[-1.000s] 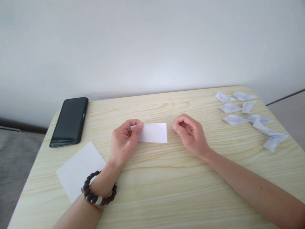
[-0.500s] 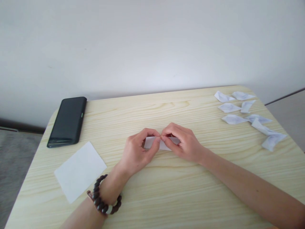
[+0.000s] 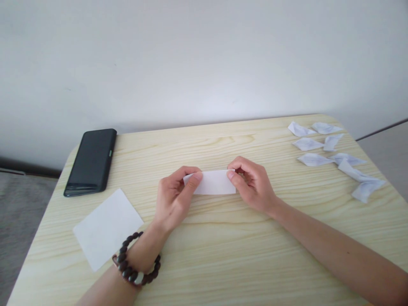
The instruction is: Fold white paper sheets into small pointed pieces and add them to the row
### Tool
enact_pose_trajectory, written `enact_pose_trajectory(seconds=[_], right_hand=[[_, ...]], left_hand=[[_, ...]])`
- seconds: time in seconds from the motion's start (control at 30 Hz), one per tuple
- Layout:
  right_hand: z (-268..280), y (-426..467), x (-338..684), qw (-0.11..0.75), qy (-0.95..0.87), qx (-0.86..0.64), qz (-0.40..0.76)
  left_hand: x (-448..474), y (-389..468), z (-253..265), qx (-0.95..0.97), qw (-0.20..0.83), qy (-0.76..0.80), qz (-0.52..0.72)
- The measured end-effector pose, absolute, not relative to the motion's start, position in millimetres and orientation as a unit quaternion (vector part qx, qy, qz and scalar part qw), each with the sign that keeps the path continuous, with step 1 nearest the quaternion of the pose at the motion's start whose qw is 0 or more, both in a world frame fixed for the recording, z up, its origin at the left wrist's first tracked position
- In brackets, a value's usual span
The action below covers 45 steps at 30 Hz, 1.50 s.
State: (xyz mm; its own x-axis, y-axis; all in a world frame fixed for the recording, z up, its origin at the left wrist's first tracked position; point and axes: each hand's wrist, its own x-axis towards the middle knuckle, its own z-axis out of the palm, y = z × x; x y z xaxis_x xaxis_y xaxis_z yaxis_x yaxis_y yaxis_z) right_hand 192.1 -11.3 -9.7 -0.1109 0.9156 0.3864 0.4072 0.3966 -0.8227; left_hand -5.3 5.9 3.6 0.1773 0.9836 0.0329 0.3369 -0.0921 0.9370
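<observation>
A narrow folded strip of white paper (image 3: 215,182) is held up over the middle of the table, its long edge facing away. My left hand (image 3: 177,193) pinches its left part, thumb on top and fingers behind. At the right end, my right hand (image 3: 251,182) grips the same paper between thumb and curled forefinger. The fingertips behind the paper are hidden. To the left of my left wrist, a flat sheet of white paper (image 3: 108,229) lies on the table.
A black phone (image 3: 92,161) lies at the back left of the wooden table (image 3: 223,263). Several folded white paper pieces (image 3: 314,160) are grouped at the right. A pale wall (image 3: 204,63) rises behind the back edge. Dark beads (image 3: 127,272) circle my left wrist.
My hands have slid apart along the paper, from meeting at its middle to its two ends, uncovering its face. The paper has risen slightly in view.
</observation>
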Motion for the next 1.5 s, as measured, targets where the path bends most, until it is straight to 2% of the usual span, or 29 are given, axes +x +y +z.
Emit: enact_pose_trajectory(seconds=[0.23, 0.43, 0.7, 0.87, 1.07, 1.2, 1.37, 1.5], right_hand=[[-9.3, -11.2, 191.7, 0.439, -0.731, -0.439, 0.284], [-11.6, -11.6, 189.7, 0.425, -0.778, -0.384, 0.259], [-7.8, -12.9, 190.6, 0.445, -0.747, -0.420, 0.261], [-8.7, -12.8, 190.4, 0.411, -0.772, -0.397, 0.278], [-9.3, -13.1, 190.7, 0.430, -0.752, -0.412, 0.283], [-9.6, -13.5, 191.1, 0.397, -0.770, -0.409, 0.288], [-8.8, -13.7, 191.1, 0.411, -0.763, -0.410, 0.286], [-8.0, -13.3, 190.6, 0.382, -0.788, -0.392, 0.282]], left_hand=[[-1.8, 7.6, 9.1, 0.714, 0.408, 0.466, 0.326], [0.4, 6.0, 5.4, 0.759, 0.378, 0.403, 0.344], [-1.1, 6.0, 9.3, 0.726, 0.362, 0.458, 0.364], [0.1, 5.3, 8.0, 0.757, 0.371, 0.419, 0.338], [0.9, 5.0, 10.3, 0.731, 0.370, 0.465, 0.335], [0.6, 5.6, 10.9, 0.745, 0.372, 0.448, 0.327], [0.6, 5.9, 10.5, 0.734, 0.375, 0.460, 0.331], [2.3, 5.0, 9.7, 0.754, 0.380, 0.429, 0.320]])
